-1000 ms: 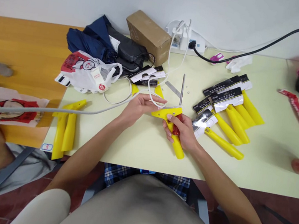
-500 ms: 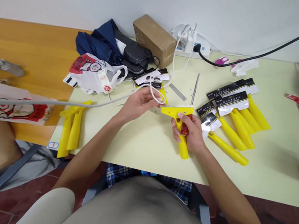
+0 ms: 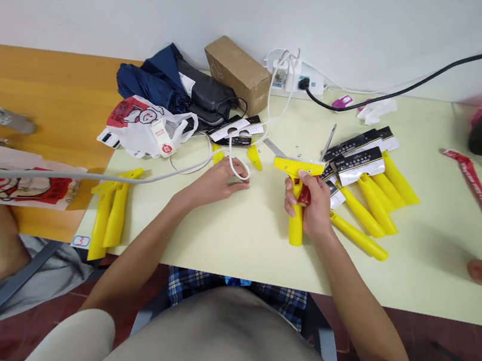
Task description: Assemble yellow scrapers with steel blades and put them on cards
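My right hand is wrapped round a yellow scraper, its wide head turned toward the wall. The same hand also holds a screwdriver with a red handle, its metal shaft pointing away from me. My left hand is low over the table, thumb apart from the fingers and nothing visible in it. A white cable loop passes in front of its fingertips. Just beyond them lie a small yellow plate and another yellow piece. A thin metal blade and tiny screws lie behind the scraper head.
Several yellow scraper handles with black-and-white cards lie at right. Two yellow scrapers rest at the table's left edge. A plastic bag, cardboard box and power strip stand behind. Other people's limbs show at both sides.
My left hand has moved away from the scraper head, down and left toward the yellow pieces. The right hand has shifted the scraper slightly right. The camera view has shifted a little.
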`<state>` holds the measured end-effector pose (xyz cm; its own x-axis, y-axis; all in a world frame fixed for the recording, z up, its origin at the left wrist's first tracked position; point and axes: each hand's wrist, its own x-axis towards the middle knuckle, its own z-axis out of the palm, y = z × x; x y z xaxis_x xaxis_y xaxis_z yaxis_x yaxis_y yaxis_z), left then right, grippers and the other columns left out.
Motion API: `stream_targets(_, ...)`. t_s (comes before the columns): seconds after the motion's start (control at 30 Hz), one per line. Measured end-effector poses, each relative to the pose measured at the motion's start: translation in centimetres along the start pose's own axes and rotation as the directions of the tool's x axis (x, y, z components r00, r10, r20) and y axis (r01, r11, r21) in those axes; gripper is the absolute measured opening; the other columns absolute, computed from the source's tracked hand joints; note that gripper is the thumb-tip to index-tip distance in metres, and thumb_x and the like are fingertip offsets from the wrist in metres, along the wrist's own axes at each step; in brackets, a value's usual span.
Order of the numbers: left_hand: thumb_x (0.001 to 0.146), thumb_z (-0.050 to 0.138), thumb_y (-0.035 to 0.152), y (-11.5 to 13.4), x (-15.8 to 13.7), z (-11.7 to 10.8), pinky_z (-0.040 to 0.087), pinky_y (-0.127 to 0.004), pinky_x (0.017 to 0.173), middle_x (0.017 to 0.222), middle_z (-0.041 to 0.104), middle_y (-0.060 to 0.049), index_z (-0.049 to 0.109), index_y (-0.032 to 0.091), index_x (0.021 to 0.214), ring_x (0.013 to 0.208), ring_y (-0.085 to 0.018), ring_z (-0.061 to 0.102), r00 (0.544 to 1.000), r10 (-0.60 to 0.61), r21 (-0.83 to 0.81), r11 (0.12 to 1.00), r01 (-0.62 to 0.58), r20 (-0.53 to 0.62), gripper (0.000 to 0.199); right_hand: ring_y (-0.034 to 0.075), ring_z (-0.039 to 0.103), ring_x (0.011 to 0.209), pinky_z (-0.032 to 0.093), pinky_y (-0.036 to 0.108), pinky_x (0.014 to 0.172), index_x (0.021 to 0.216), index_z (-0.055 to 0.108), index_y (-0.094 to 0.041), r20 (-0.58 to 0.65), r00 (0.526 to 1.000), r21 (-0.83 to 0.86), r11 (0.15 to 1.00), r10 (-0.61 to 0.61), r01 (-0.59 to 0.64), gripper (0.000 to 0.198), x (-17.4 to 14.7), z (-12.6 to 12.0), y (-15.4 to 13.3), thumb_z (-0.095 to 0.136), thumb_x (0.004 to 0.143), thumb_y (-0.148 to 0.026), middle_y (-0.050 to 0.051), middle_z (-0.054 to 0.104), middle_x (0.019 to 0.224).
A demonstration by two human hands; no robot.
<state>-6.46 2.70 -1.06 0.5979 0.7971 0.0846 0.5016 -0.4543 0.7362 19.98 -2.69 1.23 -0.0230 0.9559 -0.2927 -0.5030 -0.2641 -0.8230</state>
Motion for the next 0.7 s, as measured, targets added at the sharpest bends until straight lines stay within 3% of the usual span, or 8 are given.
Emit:
stream_targets(0.13,0.104,0.078,0.038,0.7,1.6,0.4,0.05,-0.053,0.122,0.122,0.079,-0.01,0.076,0.022,0.113,0.123,-0.029,0.071,0.997,0.06,-0.016,0.998,-0.061,-0.056,0.018,0.007,0.044,0.052,0.038,0.021,0.034,0.095,0.056,-0.019,-0.038,0.997,0.006,0.997,-0.074,0.074,0.042,0.1,-0.5,-1.8,0.087,0.086,-0.046,0.0,0.062,0.082)
stream_targets(0.27,0.106,0.075,0.041,2.4,5.6,1.2,0.057,-0.046,0.11,0.119,0.078,-0.009,0.072,0.022,0.131,0.115,-0.026,0.072,0.976,0.175,-0.065,0.981,-0.185,-0.128,0.031,0.007,0.044,0.052,0.036,0.021,0.034,0.097,0.056,-0.018,-0.083,0.986,0.005,0.989,-0.148,0.149,0.039,-1.1,-1.5,-4.0,0.085,0.087,-0.043,0.002,0.063,0.084)
stream_targets(0.37,0.108,0.073,0.042,4.9,7.4,2.7,0.059,-0.041,0.104,0.12,0.076,-0.01,0.072,0.021,0.131,0.111,-0.024,0.073,0.946,0.242,-0.062,0.963,-0.261,-0.214,0.03,0.007,0.045,0.052,0.036,0.022,0.034,0.097,0.058,-0.018,-0.102,0.985,-0.014,0.991,-0.136,0.135,0.038,-3.1,-2.4,-4.6,0.085,0.089,-0.044,0.003,0.065,0.086)
stream_targets(0.47,0.113,0.064,0.035,8.4,6.6,5.0,0.056,-0.047,0.113,0.131,0.075,-0.011,0.074,0.023,0.134,0.122,-0.026,0.071,0.864,0.316,0.083,0.948,-0.309,-0.393,0.025,0.008,0.046,0.052,0.036,0.023,0.034,0.098,0.058,-0.019,-0.12,0.987,-0.03,0.994,-0.108,0.105,0.04,-5.3,-2.8,-3.9,0.085,0.089,-0.047,0.003,0.066,0.087)
stream_targets(0.53,0.114,0.062,0.028,10.7,4.9,6.7,0.053,-0.052,0.12,0.139,0.076,-0.009,0.074,0.027,0.141,0.13,-0.027,0.07,0.826,0.415,0.192,0.909,-0.369,-0.381,0.03,0.009,0.048,0.052,0.037,0.024,0.035,0.099,0.059,-0.019,-0.128,0.987,-0.035,0.995,-0.098,0.094,0.041,-6.2,-2.7,-2.9,0.085,0.088,-0.049,0.002,0.064,0.084)
stream_targets(0.6,0.113,0.063,0.022,12.5,3.2,8.2,0.054,-0.053,0.12,0.146,0.075,-0.01,0.073,0.026,0.147,0.135,-0.029,0.066,0.812,0.438,0.254,0.897,-0.363,-0.385,0.035,0.01,0.048,0.052,0.037,0.024,0.038,0.095,0.058,-0.019,-0.145,0.984,-0.046,0.994,-0.1,0.094,0.042,-6.5,-2.5,-1.7,0.084,0.089,-0.051,0.0,0.058,0.075)
stream_targets(0.7,0.112,0.056,0.015,14.2,1.5,9.4,0.055,-0.052,0.119,0.159,0.069,-0.014,0.068,0.02,0.157,0.142,-0.032,0.061,0.835,0.419,0.329,0.893,-0.308,-0.357,0.047,0.007,0.044,0.055,0.038,0.021,0.047,0.087,0.05,-0.019,-0.217,0.965,-0.068,0.988,-0.149,0.138,0.048,-6.1,-1.9,-0.2,0.085,0.086,-0.052,-0.004,0.048,0.068)
